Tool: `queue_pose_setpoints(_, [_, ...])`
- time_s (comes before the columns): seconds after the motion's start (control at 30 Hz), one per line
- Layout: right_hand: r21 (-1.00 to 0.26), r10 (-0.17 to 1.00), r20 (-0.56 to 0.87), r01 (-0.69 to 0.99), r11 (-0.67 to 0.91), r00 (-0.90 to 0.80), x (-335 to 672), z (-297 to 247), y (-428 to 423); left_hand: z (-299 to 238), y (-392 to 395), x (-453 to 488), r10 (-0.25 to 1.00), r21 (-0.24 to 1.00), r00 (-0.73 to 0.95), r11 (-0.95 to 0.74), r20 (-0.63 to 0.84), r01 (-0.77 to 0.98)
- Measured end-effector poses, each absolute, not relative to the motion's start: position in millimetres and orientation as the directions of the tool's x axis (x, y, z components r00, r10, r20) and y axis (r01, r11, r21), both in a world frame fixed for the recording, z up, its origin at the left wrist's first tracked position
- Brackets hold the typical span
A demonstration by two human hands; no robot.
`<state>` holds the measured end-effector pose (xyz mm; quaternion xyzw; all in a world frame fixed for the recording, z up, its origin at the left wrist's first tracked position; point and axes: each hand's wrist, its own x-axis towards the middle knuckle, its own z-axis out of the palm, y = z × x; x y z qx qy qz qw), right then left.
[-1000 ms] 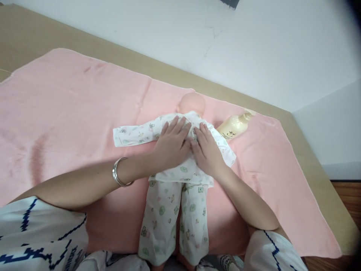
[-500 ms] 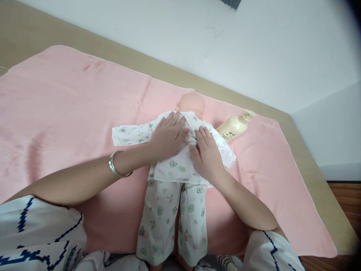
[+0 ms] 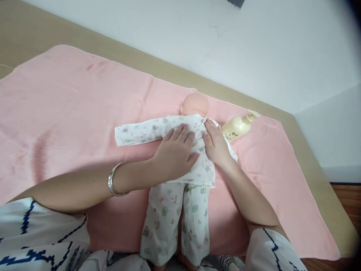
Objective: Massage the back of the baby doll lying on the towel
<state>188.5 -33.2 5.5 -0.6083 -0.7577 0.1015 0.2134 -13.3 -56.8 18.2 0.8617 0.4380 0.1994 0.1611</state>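
Where fingers [image 3: 178, 133] rest, the doll [image 3: 202, 171] lies beneath.

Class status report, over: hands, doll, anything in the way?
Left hand, right hand: both on patterned top. Doll: lying on pink cloth. Bottle nearby, seemingly not blocking.

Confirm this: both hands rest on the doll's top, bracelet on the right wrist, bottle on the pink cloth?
Not quite: the head view shows the bracelet on the left wrist. Both hands do rest on the top, and the bottle is on the pink cloth.
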Motion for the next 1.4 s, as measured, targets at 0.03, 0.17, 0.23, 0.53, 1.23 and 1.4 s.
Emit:
queue_pose_setpoints(0.03, [-0.406,0.967,0.194,0.883,0.234,-0.167,187,5,-35,18,-55,-14,0.82,0.458,0.536,-0.562,0.199,0.689])
queue_pose_setpoints(0.17, [-0.353,0.965,0.189,0.904,0.241,-0.184,170,8,-58,10,-33,-17,0.848,0.543,0.494,-0.512,0.195,0.665])
queue_pose_setpoints(0.23, [-0.34,0.958,0.197,0.903,0.264,-0.207,164,11,-69,4,-22,-17,0.87,0.581,0.449,-0.476,0.203,0.66])
queue_pose_setpoints(0.53, [-0.379,0.969,0.155,0.894,0.238,-0.192,184,8,-44,-9,-21,-13,0.875,0.556,0.391,-0.483,0.285,0.676])
queue_pose_setpoints(1.23, [-0.295,0.926,0.257,0.89,0.349,-0.277,198,-3,-29,-13,-48,-15,0.823,0.529,0.488,-0.564,0.291,0.635])
queue_pose_setpoints(1.4, [-0.286,0.931,0.225,0.894,0.344,-0.287,191,6,-38,-8,-44,-15,0.842,0.536,0.487,-0.528,0.231,0.659])
